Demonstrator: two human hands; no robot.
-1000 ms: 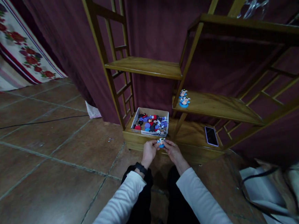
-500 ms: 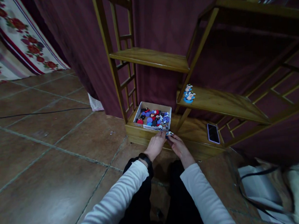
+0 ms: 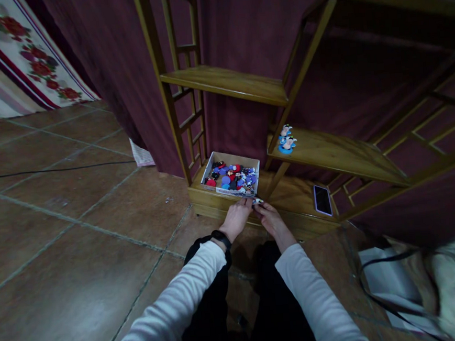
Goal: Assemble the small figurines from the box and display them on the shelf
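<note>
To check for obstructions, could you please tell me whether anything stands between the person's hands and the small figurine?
Nothing visible does: the left hand and right hand meet at the figurine. The box sits just beyond them, not between.

Between your left hand [image 3: 237,218] and right hand [image 3: 271,219] you hold a small, partly hidden white-and-dark figurine [image 3: 257,201], just in front of an open white cardboard box [image 3: 237,158] of red, purple and black figurines [image 3: 232,178]. To your right, two blue-based figurines [image 3: 287,144] stand on a brown wooden shelf [image 3: 336,154], above a purple-edged black phone [image 3: 323,200].
</note>
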